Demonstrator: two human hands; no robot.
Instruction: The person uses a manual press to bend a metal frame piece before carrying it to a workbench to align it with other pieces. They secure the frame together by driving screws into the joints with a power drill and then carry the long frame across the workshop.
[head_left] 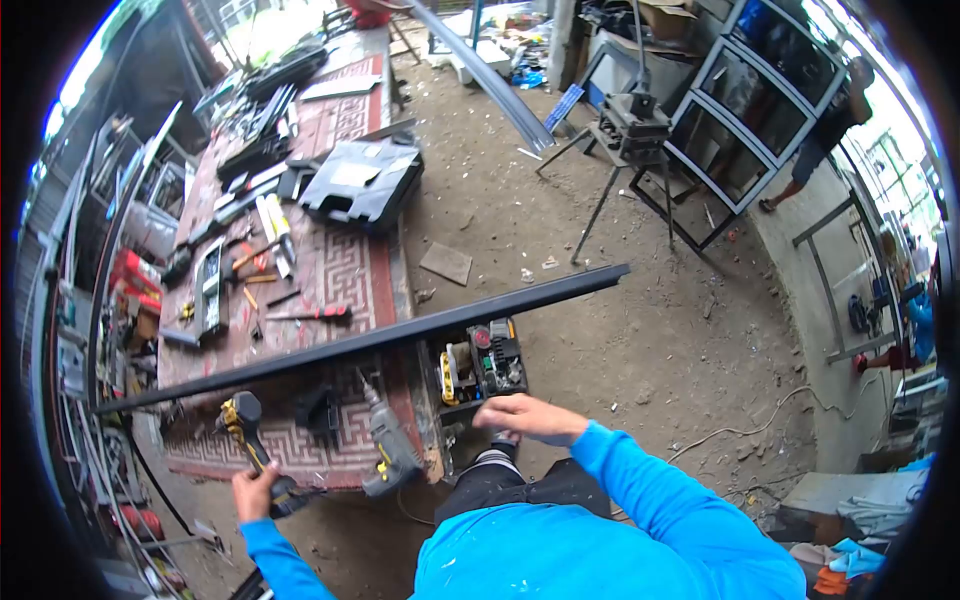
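- Fingers of your left hand are curled around the handle of the yellow-black drill; its head points away from you.
- Your right hand is loose, without any visible object, over the side of the toolbox.
- Grey drill lies between your hands, near the table's corner.
- Dark bar is beyond both hands, its long axis slanting from near left to far right; the drill head is just beside it.
- Right end of this bar passes the edge of the table, over bare floor, which gives room.
- Black case stands farther, well apart.
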